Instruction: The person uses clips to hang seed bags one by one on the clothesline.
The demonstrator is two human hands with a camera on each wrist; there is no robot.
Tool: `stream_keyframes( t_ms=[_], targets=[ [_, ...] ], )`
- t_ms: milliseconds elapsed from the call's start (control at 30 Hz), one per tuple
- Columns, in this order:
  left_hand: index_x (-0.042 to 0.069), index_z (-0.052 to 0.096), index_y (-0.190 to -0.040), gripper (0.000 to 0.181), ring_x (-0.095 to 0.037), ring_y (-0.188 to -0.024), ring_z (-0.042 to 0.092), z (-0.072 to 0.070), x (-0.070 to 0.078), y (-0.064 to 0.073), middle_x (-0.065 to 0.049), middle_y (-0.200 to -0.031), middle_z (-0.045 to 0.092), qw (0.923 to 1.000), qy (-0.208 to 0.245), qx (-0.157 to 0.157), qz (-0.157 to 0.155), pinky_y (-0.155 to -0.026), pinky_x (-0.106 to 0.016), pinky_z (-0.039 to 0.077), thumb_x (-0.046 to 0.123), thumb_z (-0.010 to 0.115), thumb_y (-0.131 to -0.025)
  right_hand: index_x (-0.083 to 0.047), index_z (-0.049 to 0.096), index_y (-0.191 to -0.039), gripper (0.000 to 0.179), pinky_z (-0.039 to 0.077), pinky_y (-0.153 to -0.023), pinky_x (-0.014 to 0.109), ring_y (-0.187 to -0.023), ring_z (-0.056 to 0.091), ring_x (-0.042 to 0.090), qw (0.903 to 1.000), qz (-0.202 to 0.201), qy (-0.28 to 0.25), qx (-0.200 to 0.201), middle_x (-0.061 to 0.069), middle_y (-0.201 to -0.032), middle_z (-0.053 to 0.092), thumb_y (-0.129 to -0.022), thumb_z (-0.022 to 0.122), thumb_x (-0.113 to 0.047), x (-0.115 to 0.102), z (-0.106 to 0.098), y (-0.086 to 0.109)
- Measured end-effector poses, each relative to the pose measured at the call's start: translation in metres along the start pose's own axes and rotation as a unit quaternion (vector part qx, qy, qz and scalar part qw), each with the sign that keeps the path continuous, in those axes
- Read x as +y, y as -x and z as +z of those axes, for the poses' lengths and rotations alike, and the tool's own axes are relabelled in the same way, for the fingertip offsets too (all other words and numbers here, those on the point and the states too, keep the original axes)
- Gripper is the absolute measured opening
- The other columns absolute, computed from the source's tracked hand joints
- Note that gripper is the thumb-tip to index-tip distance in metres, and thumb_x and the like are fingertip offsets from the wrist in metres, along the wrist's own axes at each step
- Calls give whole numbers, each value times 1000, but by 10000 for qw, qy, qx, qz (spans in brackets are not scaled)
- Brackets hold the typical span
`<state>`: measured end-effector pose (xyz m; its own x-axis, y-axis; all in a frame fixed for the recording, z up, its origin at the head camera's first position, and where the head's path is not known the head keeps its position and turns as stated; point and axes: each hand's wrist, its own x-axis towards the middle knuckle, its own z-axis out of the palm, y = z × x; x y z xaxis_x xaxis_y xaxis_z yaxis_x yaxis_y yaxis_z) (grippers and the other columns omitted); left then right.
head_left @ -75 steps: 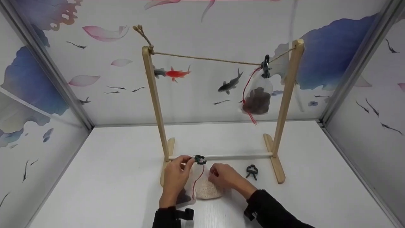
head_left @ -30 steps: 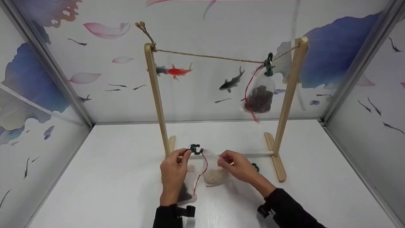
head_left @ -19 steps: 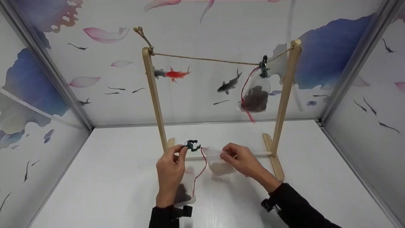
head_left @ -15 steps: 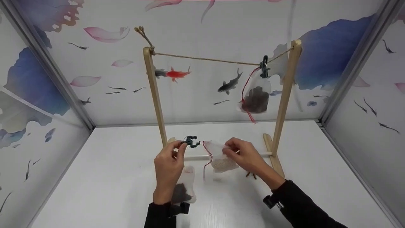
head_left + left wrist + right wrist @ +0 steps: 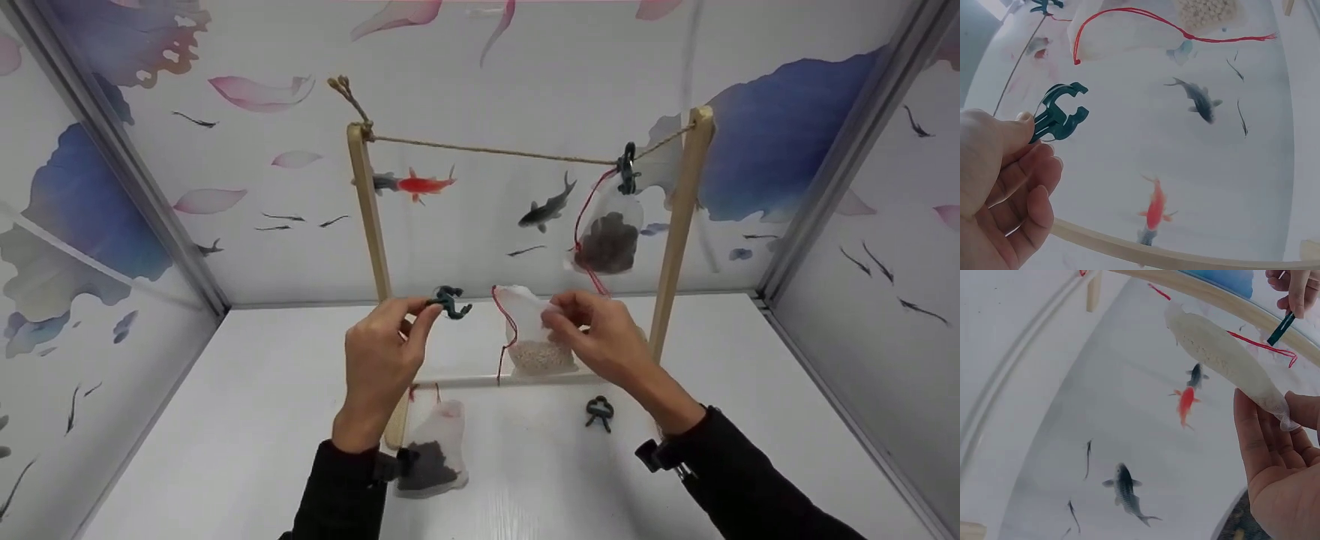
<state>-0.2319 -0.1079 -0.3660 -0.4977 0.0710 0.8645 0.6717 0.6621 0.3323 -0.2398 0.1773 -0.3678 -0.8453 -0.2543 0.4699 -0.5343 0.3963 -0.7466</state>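
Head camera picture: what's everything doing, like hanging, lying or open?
Rope: sagging
Upper clip: fastened on the rope
Hanging bag: dangling below the upper clip
Held clip: pinched in left hand, mouth open
Pale-filled bag: held up in right hand
Lower bag: lying on table
Loose clip: lying on table
Wooden frame: upright

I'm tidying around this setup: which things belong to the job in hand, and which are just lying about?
In the job, it seems:
held clip
held bag of pale grains
rope
wooden frame
hanging dark bag

Lying about, perhaps for later:
loose clip
dark-filled bag on the table
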Motion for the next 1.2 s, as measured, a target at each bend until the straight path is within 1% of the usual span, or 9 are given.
stream_keyframes(
  t_ms=[133, 333, 433, 533, 633, 733, 900, 1067, 1200],
  targets=[
    [5, 75, -95, 16, -12, -61, 63, -7, 5, -17, -3, -83, 72, 9995, -116, -229, 182, -53, -29, 50, 21, 75, -94, -4, 70, -103, 8, 55, -63, 24, -71, 68, 15, 9991, -192, 232, 299, 1, -87, 70, -96, 71, -10, -15, -5, -10],
    [5, 75, -97, 18, -11, -58, 59, -17, 15, -44, -4, -84, 71, 9966, -402, -557, 464, -50, -28, 47, 23, 73, -96, -2, 69, -105, 11, 56, -64, 24, -71, 69, 15, 9968, -491, 424, 468, 3, -89, 71, -97, 70, -10, -35, -17, -30],
    [4, 75, -99, 19, -12, -58, 59, -16, 23, -60, -4, -87, 72, 9934, -489, -734, 728, -51, -27, 48, 23, 71, -97, -1, 69, -106, 13, 56, -64, 23, -71, 69, 16, 9963, -481, 305, 647, 6, -89, 71, -97, 70, -10, -43, -28, -38],
    [4, 75, -101, 20, -14, -61, 63, -13, 32, -76, -5, -90, 73, 9897, -516, -826, 1053, -54, -26, 50, 23, 70, -99, 1, 69, -108, 15, 57, -66, 23, -73, 70, 17, 9956, -395, 187, 829, 8, -91, 72, -98, 68, -10, -48, -39, -45],
    [3, 75, -101, 20, -16, -64, 66, -9, 40, -92, -5, -90, 72, 9862, -501, -802, 1362, -55, -27, 52, 22, 69, -99, 2, 68, -110, 19, 57, -65, 23, -74, 70, 16, 9948, -283, 132, 970, 10, -93, 72, -100, 67, -14, -50, -46, -53],
    [3, 74, -100, 19, -17, -65, 66, -6, 46, -108, -5, -87, 71, 9823, -498, -770, 1632, -56, -27, 52, 22, 69, -99, 1, 67, -112, 22, 57, -62, 24, -76, 70, 17, 9940, -161, -9, 1083, 11, -95, 72, -101, 66, -18, -50, -47, -63],
    [4, 74, -100, 22, -19, -64, 65, -2, 53, -128, -6, -82, 67, 9727, -883, -724, 2020, -55, -29, 52, 24, 66, -101, 1, 66, -116, 25, 57, -68, 23, -83, 70, 20, 9939, 41, -88, 1094, 13, -101, 71, -102, 64, -21, -48, -43, -75],
    [5, 73, -101, 23, -21, -67, 68, 3, 57, -140, -5, -84, 67, 9637, -1241, -638, 2277, -57, -31, 54, 25, 62, -103, -1, 66, -115, 26, 58, -71, 25, -84, 71, 22, 9938, 89, -60, 1103, 10, -101, 70, -103, 62, -24, -51, -41, -77],
    [6, 72, -100, 22, -21, -70, 70, 5, 60, -145, -4, -85, 67, 9598, -1242, -443, 2477, -59, -32, 56, 23, 61, -104, 0, 67, -116, 25, 58, -81, 30, -88, 73, 24, 9941, -34, 21, 1088, 10, -104, 70, -104, 61, -22, -53, -41, -79]
  ],
)
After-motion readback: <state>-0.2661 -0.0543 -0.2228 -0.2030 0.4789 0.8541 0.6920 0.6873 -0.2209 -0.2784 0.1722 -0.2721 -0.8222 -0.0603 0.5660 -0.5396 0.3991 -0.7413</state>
